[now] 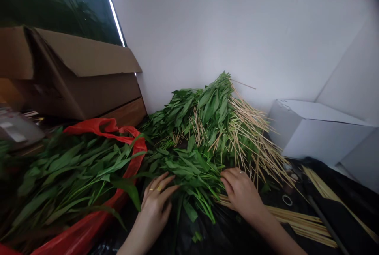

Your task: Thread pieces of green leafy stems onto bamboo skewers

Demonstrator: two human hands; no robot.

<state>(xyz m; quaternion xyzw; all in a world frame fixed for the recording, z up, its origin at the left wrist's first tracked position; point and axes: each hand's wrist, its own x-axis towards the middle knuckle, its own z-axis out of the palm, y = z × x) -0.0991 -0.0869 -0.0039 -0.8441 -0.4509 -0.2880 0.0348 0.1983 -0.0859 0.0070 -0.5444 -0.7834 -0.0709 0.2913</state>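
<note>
A loose bunch of long green leaves with green stems is positioned on a black plastic sheet, between the two hands. The left hand, fitted with gold-coloured rings, is placed at the leafy side with fingers parted; whether any leaf is held by its grip cannot be determined. The fingertips of the right hand are placed at the stem side; whether its grip is closed on stems cannot be determined. Thin pale wooden sticks are laid beneath and beside the right hand. Behind the bunch, a heap of leaf bundles on sticks is stacked against the white wall. More leaves are contained in a red plastic bag at left. Small marks on the white rectangular box cannot be read.
</note>
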